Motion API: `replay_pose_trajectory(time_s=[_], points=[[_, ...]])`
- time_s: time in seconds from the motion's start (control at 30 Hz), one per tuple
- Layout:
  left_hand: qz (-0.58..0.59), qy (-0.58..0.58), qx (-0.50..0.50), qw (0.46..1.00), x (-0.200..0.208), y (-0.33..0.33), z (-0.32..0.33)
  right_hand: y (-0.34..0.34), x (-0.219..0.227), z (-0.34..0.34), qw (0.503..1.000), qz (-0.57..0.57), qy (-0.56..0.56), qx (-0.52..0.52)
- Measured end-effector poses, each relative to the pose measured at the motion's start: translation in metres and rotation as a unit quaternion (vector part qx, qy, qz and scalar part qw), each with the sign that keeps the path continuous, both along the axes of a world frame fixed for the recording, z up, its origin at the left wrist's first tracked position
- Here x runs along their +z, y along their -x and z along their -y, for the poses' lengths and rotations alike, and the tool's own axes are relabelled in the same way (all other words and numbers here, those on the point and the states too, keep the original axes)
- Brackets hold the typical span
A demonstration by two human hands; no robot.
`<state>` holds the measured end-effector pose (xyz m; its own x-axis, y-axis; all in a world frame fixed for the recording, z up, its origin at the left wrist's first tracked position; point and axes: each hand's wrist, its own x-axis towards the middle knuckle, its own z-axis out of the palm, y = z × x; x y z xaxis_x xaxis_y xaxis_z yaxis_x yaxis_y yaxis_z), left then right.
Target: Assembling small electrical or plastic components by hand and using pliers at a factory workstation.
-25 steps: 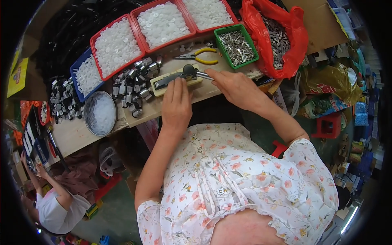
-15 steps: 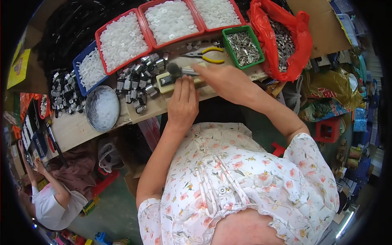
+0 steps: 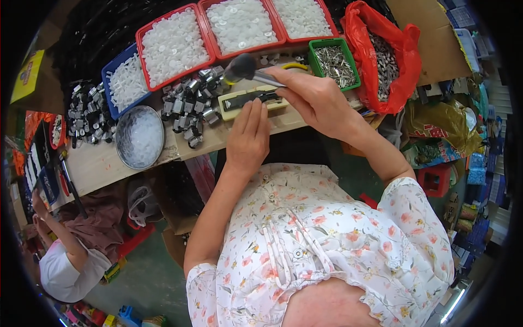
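Note:
My right hand [image 3: 321,101] is closed round the metallic handle of a hammer [image 3: 241,66] with a rounded black head. The head is raised above a cream block [image 3: 227,113] at the bench's near edge. In the block's recess lies a long black part [image 3: 245,99] with a slim dark end pointing right. My left hand [image 3: 248,136] rests its outstretched, side-by-side fingers on that part and the block's near edge; its thumb is hidden. Beyond the hammer, pliers with yellow handles [image 3: 295,66] are mostly covered by the hammer and my right hand.
Red trays [image 3: 211,52] of white plastic pieces line the back. A green tray [image 3: 357,76] of metal pins and a red bag [image 3: 406,65] stand right. Metal-and-black pieces [image 3: 185,109], a blue tray [image 3: 110,73] and a round bowl [image 3: 162,136] lie left. Another person [image 3: 73,267] sits lower left.
The hammer head has risen off the block, and my right hand has lifted with it and shifted slightly right. My left hand remains on the block. The other person's arms have moved.

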<state>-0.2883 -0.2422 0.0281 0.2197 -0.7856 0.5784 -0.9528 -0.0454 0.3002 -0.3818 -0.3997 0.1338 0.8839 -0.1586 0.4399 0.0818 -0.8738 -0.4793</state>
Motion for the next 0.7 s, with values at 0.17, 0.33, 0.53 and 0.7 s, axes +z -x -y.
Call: replay_pose_trajectory(time_s=[0.17, 0.33, 0.53, 0.7], points=[[-0.004, 0.026, 0.059, 0.998, -0.005, -0.011, -0.021, 0.010, -0.005, 0.008, 0.949, -0.310, 0.037, -0.043], [-0.009, 0.026, 0.053, 0.998, 0.000, -0.015, -0.019, 0.018, -0.011, -0.001, 0.989, -0.131, -0.021, -0.065], [0.006, 0.021, 0.046, 0.999, 0.002, -0.017, -0.018, 0.031, -0.014, 0.002, 0.994, -0.075, -0.053, -0.051], [0.005, 0.019, 0.051, 0.999, 0.001, -0.015, -0.006, 0.041, -0.010, -0.001, 0.939, -0.328, -0.006, -0.106]])
